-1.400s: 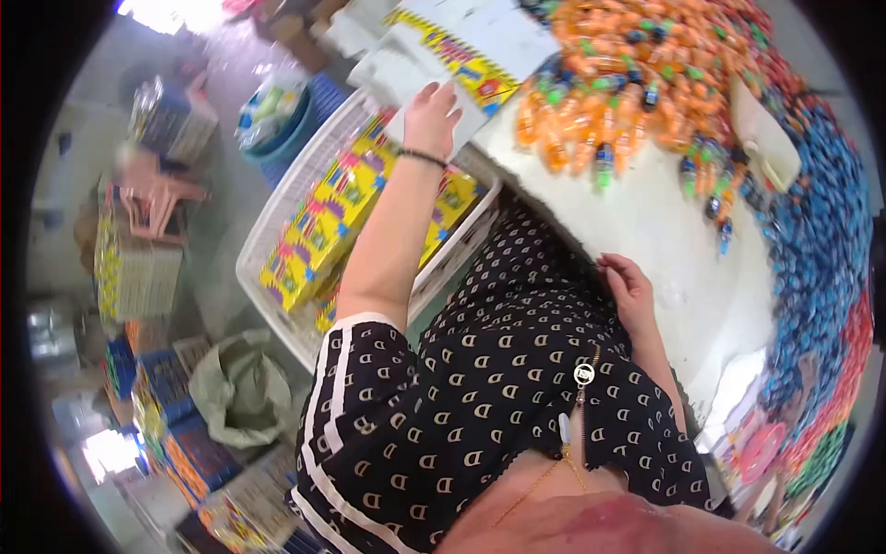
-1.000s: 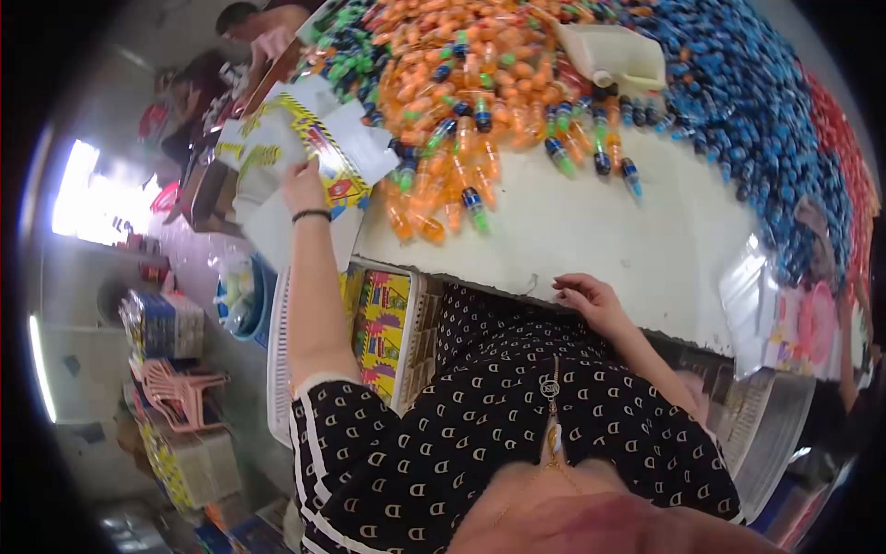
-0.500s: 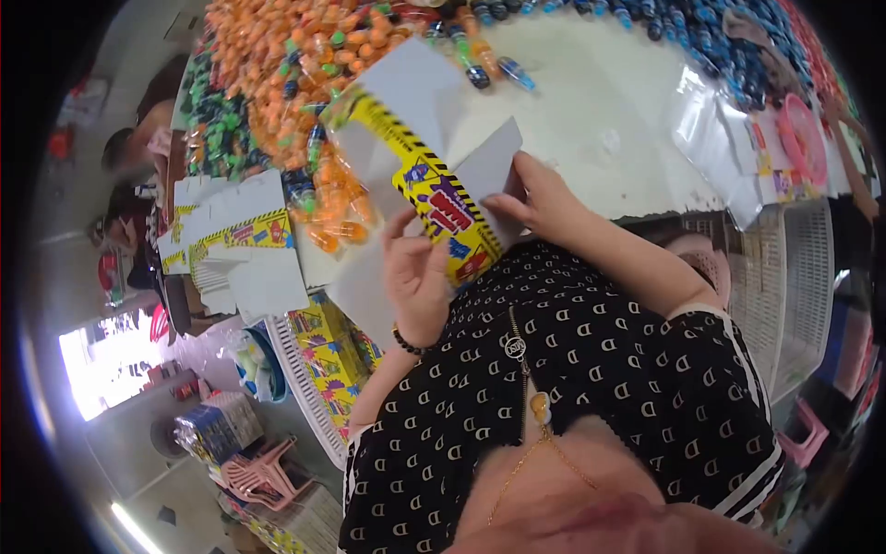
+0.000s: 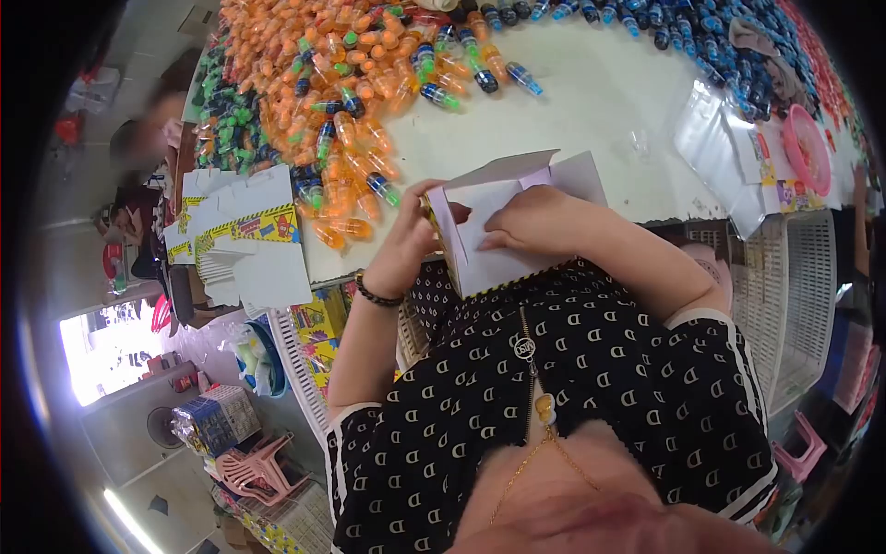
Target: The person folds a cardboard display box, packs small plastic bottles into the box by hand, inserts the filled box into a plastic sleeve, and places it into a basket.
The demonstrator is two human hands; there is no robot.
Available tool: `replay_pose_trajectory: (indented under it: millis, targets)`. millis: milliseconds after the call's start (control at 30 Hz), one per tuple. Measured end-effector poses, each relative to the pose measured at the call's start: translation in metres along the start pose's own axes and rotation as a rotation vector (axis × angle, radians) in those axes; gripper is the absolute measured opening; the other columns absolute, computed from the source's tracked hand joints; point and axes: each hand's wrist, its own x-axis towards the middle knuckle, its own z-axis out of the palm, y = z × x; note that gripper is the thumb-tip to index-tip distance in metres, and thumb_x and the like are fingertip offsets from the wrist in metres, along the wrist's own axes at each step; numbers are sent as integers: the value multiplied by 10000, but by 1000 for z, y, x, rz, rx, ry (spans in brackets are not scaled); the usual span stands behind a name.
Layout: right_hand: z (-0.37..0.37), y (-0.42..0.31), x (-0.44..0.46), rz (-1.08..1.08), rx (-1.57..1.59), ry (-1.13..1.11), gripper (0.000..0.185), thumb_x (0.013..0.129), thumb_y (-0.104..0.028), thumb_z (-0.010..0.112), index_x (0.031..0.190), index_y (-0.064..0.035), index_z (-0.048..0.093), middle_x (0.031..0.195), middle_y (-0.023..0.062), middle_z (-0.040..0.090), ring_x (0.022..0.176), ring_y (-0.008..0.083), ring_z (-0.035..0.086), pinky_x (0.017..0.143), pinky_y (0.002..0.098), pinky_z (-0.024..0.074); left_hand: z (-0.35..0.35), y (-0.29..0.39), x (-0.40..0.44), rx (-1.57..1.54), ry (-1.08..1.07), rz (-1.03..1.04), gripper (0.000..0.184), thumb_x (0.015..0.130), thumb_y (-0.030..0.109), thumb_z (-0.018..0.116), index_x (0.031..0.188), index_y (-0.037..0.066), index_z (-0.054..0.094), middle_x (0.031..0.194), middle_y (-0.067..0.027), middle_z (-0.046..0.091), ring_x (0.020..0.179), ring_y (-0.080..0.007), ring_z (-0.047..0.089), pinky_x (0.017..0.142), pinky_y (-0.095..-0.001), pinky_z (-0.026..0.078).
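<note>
A cardboard box stands unfolded in front of my body, its white inside facing up and its flaps raised on the far side. Yellow and black stripes show along its lower edge. My left hand is closed round the box's left wall, with a beaded bracelet on the wrist. My right hand reaches into the box's opening, fingers apart and against the inner surface; some fingertips are hidden. Nothing else shows in that hand.
Small orange bottles are heaped on the white table, with blue bottles at the far right. Flat cartons are stacked to the left. A pink basket sits at right, above white crates. Other people are at the left.
The folded, printed carton is now opened into a box with its inside facing up. My left hand has shifted up to its left wall, and my right hand has moved down into it.
</note>
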Motion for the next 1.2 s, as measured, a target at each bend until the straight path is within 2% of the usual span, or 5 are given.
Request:
replay_pose_trajectory:
  millis: [333,500,733,1067,1200]
  targets:
    - [-8,7,-45,-334,2,947,406,764,0,642,1165,-48,599,1227,103,580,1170,298,530,1044,426,363,-25,-62,0,485,433,21,725,782,146,718,1348,39,278,1192,-148,524,1055,-214,550,913,-340,460]
    - [32,52,-26,129,1015,733,511,724,30,658,1221,-59,578,1330,127,512,1285,298,424,1077,421,327,-13,-55,11,76,305,-25,737,785,106,704,1367,40,257,1216,-147,505,1066,-211,544,931,-345,456]
    - [35,45,-20,-385,-88,515,727,727,-28,693,1395,-123,422,1456,111,394,1323,326,373,1096,448,307,-13,-29,15,-295,220,-207,713,795,113,696,1363,34,273,1212,-161,505,1082,-211,539,925,-355,468]
    - [39,10,6,152,-42,471,782,770,-159,713,1450,-147,328,1470,106,371,1308,353,377,1083,456,318,-10,-42,16,761,349,-86,642,801,83,705,1314,0,328,1128,-143,570,1025,-201,581,887,-329,488]
    - [34,13,-5,105,-104,522,814,787,-180,712,1474,-147,277,1480,113,349,1315,348,369,1089,475,303,-1,-26,0,87,246,-10,647,805,37,688,1336,-6,321,1167,-144,556,1032,-199,582,895,-337,486]
